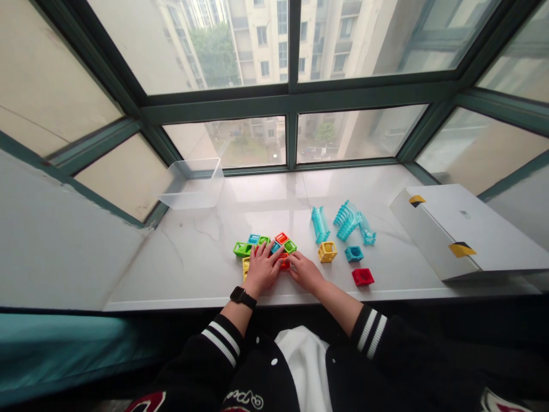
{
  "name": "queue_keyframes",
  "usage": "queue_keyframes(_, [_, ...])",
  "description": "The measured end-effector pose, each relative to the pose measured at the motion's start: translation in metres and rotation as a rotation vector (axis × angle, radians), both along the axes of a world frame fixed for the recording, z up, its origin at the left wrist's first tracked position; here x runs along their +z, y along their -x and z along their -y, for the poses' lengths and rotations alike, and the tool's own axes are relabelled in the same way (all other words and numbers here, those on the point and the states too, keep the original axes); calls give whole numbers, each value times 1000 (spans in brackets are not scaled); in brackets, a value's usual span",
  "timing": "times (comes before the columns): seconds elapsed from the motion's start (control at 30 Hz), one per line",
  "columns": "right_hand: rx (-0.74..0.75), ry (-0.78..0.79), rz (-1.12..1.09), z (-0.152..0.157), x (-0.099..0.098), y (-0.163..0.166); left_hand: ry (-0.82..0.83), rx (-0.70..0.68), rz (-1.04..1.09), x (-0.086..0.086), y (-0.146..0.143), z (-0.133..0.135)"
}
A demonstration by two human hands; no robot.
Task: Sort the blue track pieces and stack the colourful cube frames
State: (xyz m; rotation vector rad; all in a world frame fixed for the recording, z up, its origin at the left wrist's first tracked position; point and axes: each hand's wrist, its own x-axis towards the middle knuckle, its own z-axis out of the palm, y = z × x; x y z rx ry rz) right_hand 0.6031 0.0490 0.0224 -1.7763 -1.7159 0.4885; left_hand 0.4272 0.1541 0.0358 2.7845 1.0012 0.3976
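Okay, so your left hand (pixel 261 270) and right hand (pixel 305 272) are both spread, fingertips resting on the bunch of colorful plastic blocks (pixel 274 246) at lower middle of the frame, on the marble sill (pixel 193 269), with a see-through bin (pixel 193 184) off to the upper left.

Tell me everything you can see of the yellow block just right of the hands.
The yellow block is a small, hollow cube of shiny-looking plastic, with open frame sides. It sits squarely on the white stone windowsill, just below a ridged teal piece. Neither the left hand nor the right hand touches it.
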Motion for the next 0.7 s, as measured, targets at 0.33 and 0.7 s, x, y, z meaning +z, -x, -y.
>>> queue_keyframes(0.33, [-54, 50, 8, 3, -3, -1, 24, 6, -19, 5, -2, 4])
queue_keyframes(0.7, [-74, -6, -117, 23, -1, -7, 29, 3, -17, 9, 0, 3])
